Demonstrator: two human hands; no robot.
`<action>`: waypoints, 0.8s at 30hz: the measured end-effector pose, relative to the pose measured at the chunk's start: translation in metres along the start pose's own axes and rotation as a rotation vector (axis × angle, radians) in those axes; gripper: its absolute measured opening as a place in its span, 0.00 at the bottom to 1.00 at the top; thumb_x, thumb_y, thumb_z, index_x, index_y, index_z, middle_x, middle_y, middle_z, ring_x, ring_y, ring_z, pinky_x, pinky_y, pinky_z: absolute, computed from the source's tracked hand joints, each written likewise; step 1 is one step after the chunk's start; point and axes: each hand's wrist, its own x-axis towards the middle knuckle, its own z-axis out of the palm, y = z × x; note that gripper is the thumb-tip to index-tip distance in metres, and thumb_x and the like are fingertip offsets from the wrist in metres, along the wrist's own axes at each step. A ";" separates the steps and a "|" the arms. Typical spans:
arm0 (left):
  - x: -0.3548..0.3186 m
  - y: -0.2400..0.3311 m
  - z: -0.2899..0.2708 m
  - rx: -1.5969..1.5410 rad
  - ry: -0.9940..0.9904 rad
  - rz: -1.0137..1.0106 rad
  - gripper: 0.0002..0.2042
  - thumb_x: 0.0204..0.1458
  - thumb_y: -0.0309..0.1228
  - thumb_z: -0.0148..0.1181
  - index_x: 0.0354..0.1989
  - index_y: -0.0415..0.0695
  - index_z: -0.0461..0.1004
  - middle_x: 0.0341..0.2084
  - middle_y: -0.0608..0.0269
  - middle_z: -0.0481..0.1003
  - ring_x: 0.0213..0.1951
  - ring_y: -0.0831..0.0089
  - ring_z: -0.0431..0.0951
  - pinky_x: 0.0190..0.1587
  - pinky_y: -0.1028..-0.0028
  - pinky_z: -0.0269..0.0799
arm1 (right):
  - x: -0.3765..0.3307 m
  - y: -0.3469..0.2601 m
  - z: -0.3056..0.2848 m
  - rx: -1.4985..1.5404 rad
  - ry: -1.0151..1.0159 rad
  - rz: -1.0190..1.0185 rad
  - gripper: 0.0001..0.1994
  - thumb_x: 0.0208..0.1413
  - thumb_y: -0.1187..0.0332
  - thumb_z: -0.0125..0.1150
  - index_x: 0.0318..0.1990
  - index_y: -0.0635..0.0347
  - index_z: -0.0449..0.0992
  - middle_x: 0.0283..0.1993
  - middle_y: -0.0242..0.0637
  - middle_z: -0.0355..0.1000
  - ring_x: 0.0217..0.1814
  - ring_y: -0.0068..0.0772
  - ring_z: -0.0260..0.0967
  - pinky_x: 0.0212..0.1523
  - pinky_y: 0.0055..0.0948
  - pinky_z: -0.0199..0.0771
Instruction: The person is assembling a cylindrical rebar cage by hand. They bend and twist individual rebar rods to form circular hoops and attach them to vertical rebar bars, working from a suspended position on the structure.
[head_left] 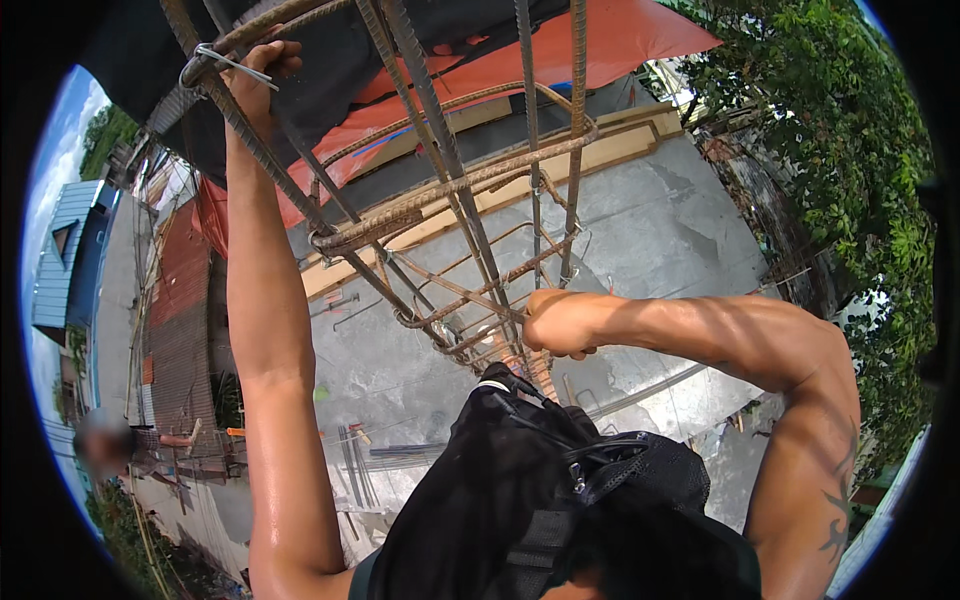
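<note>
Up at the top left of the rebar cage (450, 187), my left hand (267, 68) curls its fingers beside a wire (235, 64); whether they grasp the bar, I cannot tell; lower down, my right hand (560, 322) is clenched by a stirrup (455, 287), its contents hidden; the cage stands before me, grey slab (660, 220) beyond.
</note>
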 end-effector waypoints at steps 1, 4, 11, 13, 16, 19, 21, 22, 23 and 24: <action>-0.001 0.000 0.001 -0.006 0.015 0.014 0.14 0.48 0.25 0.54 0.42 0.31 0.74 0.27 0.50 0.79 0.27 0.66 0.79 0.36 0.73 0.76 | -0.004 -0.003 0.000 -0.240 0.065 -0.063 0.12 0.46 0.68 0.52 0.34 0.70 0.72 0.22 0.50 0.70 0.25 0.49 0.70 0.27 0.39 0.70; 0.001 -0.005 0.002 -0.025 0.045 0.027 0.13 0.48 0.25 0.55 0.42 0.31 0.74 0.27 0.49 0.78 0.27 0.66 0.79 0.35 0.73 0.76 | 0.000 0.003 0.008 -0.287 0.211 -0.060 0.17 0.47 0.67 0.51 0.38 0.76 0.71 0.32 0.63 0.72 0.40 0.62 0.71 0.42 0.43 0.71; 0.010 -0.015 -0.003 -0.043 0.033 0.046 0.13 0.49 0.25 0.55 0.42 0.31 0.73 0.27 0.49 0.78 0.27 0.67 0.79 0.34 0.74 0.77 | 0.029 0.038 0.048 -0.129 0.422 -0.113 0.22 0.47 0.67 0.56 0.42 0.81 0.64 0.35 0.65 0.71 0.42 0.63 0.71 0.44 0.46 0.71; 0.010 -0.015 -0.003 -0.035 0.040 0.026 0.14 0.49 0.25 0.55 0.43 0.30 0.73 0.27 0.49 0.78 0.27 0.67 0.79 0.34 0.74 0.77 | 0.035 0.046 0.072 -0.190 0.504 -0.193 0.27 0.43 0.67 0.59 0.45 0.84 0.62 0.35 0.64 0.72 0.39 0.63 0.72 0.43 0.45 0.73; 0.006 -0.013 -0.003 -0.019 0.079 -0.002 0.14 0.50 0.25 0.55 0.43 0.30 0.73 0.27 0.50 0.78 0.27 0.67 0.79 0.34 0.74 0.78 | 0.054 0.065 0.089 0.102 0.572 -0.293 0.34 0.39 0.65 0.66 0.51 0.75 0.58 0.38 0.60 0.72 0.36 0.60 0.73 0.41 0.47 0.73; 0.007 -0.013 -0.003 -0.011 0.043 0.040 0.13 0.50 0.26 0.55 0.42 0.30 0.73 0.28 0.50 0.78 0.28 0.67 0.80 0.33 0.74 0.78 | 0.061 0.070 0.083 0.497 0.332 -0.459 0.28 0.45 0.66 0.66 0.52 0.66 0.60 0.36 0.47 0.72 0.32 0.41 0.74 0.34 0.40 0.74; 0.008 -0.015 -0.006 -0.014 -0.006 0.111 0.12 0.51 0.26 0.55 0.41 0.31 0.74 0.28 0.50 0.79 0.28 0.68 0.80 0.33 0.74 0.78 | 0.051 0.058 0.075 0.794 -0.043 -0.520 0.23 0.51 0.69 0.63 0.51 0.64 0.60 0.35 0.42 0.71 0.32 0.34 0.74 0.31 0.34 0.74; 0.009 -0.016 -0.007 -0.011 0.011 0.076 0.11 0.52 0.26 0.54 0.40 0.32 0.75 0.28 0.50 0.79 0.27 0.68 0.80 0.33 0.75 0.78 | 0.034 0.057 0.061 1.057 -0.278 -0.507 0.16 0.56 0.74 0.57 0.50 0.62 0.62 0.34 0.39 0.71 0.31 0.29 0.73 0.27 0.25 0.72; 0.010 -0.017 -0.009 -0.018 0.038 0.049 0.11 0.52 0.27 0.53 0.40 0.32 0.75 0.28 0.51 0.79 0.27 0.68 0.80 0.33 0.75 0.78 | 0.023 0.047 0.048 1.135 -0.130 -0.442 0.14 0.56 0.76 0.54 0.49 0.61 0.62 0.32 0.38 0.71 0.30 0.29 0.73 0.24 0.26 0.70; 0.010 -0.020 -0.009 -0.035 0.046 0.051 0.11 0.52 0.27 0.53 0.40 0.32 0.75 0.28 0.51 0.79 0.27 0.68 0.80 0.34 0.75 0.78 | 0.007 0.042 0.034 1.041 -0.090 -0.349 0.18 0.56 0.76 0.54 0.53 0.62 0.59 0.31 0.39 0.70 0.27 0.30 0.72 0.24 0.26 0.70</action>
